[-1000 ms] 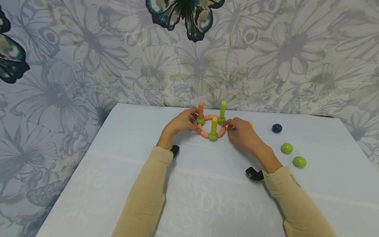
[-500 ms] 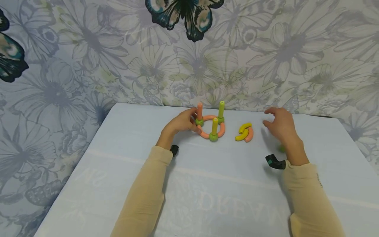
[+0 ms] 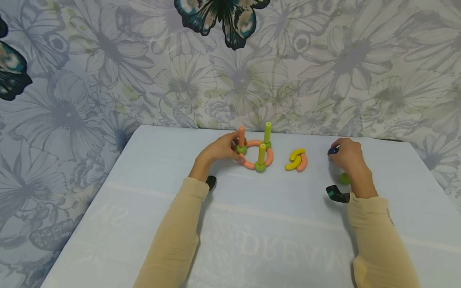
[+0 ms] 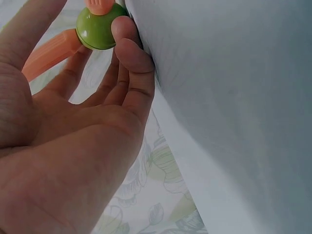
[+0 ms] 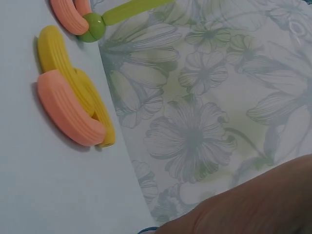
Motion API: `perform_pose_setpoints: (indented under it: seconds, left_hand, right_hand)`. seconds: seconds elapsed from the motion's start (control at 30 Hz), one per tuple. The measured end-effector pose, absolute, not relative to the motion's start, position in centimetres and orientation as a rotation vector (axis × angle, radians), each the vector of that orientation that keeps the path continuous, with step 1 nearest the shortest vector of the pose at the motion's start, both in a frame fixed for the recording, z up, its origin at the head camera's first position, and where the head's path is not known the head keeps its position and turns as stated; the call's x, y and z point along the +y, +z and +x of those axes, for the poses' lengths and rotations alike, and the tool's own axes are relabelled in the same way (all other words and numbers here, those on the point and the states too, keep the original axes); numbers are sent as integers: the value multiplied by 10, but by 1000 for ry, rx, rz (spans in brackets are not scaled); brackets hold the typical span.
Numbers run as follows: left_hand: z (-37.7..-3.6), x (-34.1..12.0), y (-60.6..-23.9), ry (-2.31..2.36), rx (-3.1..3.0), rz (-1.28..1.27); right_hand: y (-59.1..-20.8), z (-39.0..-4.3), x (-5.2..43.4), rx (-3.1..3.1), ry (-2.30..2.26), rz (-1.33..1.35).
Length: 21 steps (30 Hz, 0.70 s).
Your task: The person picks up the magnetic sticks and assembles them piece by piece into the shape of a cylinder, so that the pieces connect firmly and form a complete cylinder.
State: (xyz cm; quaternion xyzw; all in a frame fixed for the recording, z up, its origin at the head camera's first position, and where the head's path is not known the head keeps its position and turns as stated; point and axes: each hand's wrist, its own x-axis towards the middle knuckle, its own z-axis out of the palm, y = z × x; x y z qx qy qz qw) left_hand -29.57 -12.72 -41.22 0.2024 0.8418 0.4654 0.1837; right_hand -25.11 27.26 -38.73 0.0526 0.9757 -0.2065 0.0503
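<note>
Near the table's back edge stands a toy ring of curved orange pieces (image 3: pixel 269 157) joined by green balls (image 3: pixel 260 167). Upright rods rise from the balls: one orange (image 3: pixel 241 136), one yellow (image 3: pixel 261 153), one lime green (image 3: pixel 267 132). My left hand (image 3: pixel 220 148) holds the ring's left side, fingers curled about the green ball (image 4: pixel 98 28) under the orange rod. Farther right, my right hand (image 3: pixel 348 155) grips a navy blue ball (image 3: pixel 333 150) between thumb and fingers. Only a sliver of that ball (image 5: pixel 148 230) shows in the right wrist view.
Between the ring and my right hand lie two yellow curved pieces (image 3: pixel 293 163) and a loose orange one (image 3: pixel 302 163), heaped together. A loose green ball (image 3: pixel 344 179) is partly hidden behind my right wrist. A flower-patterned wall (image 3: pixel 230 88) stands behind the white table (image 3: pixel 230 220).
My right hand has left the ring's right side, moved right past the loose curved pieces, and taken hold of the navy ball. My left hand stays at the ring, which has turned slightly.
</note>
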Motion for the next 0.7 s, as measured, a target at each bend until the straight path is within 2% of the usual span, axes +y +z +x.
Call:
perform_pose_setpoints:
  seconds: [0.3, 0.7]
  left_hand:
    - [-297, -127, -412, 1293, 2361, 647]
    - [-297, -127, -415, 1270, 2294, 795]
  right_hand:
    - [-386, -252, 261, 3030, -832, 180]
    - [-354, -233, 209, 3139, -1234, -201]
